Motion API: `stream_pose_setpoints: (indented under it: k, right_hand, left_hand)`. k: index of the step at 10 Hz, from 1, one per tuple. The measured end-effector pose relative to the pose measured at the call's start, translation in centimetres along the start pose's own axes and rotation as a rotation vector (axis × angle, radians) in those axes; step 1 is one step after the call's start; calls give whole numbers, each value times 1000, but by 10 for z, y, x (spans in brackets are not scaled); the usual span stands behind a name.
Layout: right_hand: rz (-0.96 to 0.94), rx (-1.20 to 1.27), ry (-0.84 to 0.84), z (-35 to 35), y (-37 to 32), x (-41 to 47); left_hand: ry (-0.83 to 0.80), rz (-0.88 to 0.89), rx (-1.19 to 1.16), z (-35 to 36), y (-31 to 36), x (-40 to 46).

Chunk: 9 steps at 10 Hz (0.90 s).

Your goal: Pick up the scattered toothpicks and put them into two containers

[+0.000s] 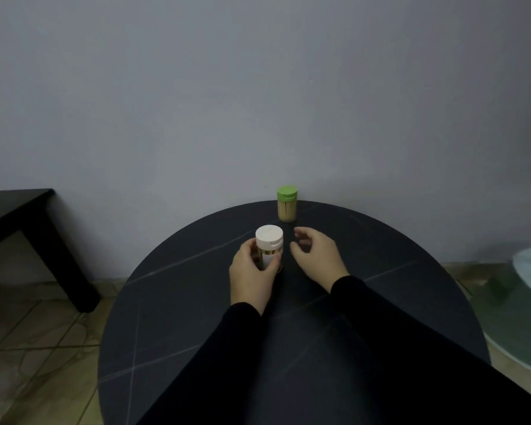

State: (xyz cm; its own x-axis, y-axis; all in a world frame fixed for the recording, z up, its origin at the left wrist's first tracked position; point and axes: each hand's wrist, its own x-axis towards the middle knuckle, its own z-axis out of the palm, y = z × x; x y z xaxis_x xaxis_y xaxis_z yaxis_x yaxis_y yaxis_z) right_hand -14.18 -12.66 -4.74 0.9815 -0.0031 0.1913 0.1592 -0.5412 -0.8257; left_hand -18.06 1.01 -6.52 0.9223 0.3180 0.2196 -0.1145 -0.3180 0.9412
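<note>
No loose toothpicks show anywhere on the round dark tabletop, so by the look of it the gathering is done, or as near done as this view can tell. The surface is dim and a stray pick could hide against the pale veins, but none stands out.

The white-capped toothpick container stands upright just this side of the middle of the tabletop. The left hand is wrapped round its lower body, thumb on the near left, fingers curled across the label: a firm grip on the container. Its cap sits on top and looks closed. Through the clear wall above the label, pale upright sticks are just visible, so it holds toothpicks; how full it is, the hand hides.

The right hand hangs just beside that container, apart from it, fingers loosely curled and holding nothing. The grip there is released.

Farther back, near the far edge by the wall, the green-capped toothpick container stands upright and untouched, cap on, its clear body packed with toothpicks from base to cap.

My read: both containers filled and capped, and what remains is only setting the white one down for good.
</note>
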Motion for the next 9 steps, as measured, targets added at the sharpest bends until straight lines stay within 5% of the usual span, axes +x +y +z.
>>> stream_pose_setpoints:
  k: [6,9]
  right_hand:
    - [-30,-38,278,59,32,203]
    - [1,3,280,74,42,222]
  left_hand:
    - [46,100,147,61,-33,214]
    - [52,86,175,74,-43,237]
